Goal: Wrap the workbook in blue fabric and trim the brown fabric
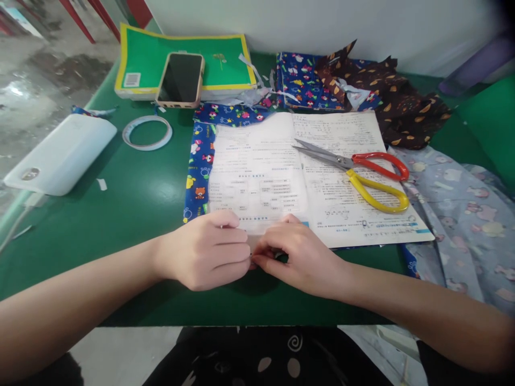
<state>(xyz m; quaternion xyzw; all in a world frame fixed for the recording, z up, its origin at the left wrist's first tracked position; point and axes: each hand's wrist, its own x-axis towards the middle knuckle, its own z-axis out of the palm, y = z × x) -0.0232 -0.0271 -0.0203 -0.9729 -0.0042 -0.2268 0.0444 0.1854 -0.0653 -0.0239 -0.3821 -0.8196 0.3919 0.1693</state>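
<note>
My left hand (207, 249) and my right hand (300, 254) meet at the near edge of an open printed book (298, 171). The fingers of both are curled and pinched together at the bottom of the book's spine, on something small I cannot make out. The book lies on a blue patterned cloth (199, 161) that shows along its left side. Scissors (354, 169) with one red and one yellow handle rest shut on the right page.
On the green table (137, 198) lie a roll of tape (147, 132), a white power bank (60, 155), and a phone (181, 79) on a green book (185, 59). Dark brown cloth (394, 96) is piled at the back right, pale grey cloth (462, 214) at the right.
</note>
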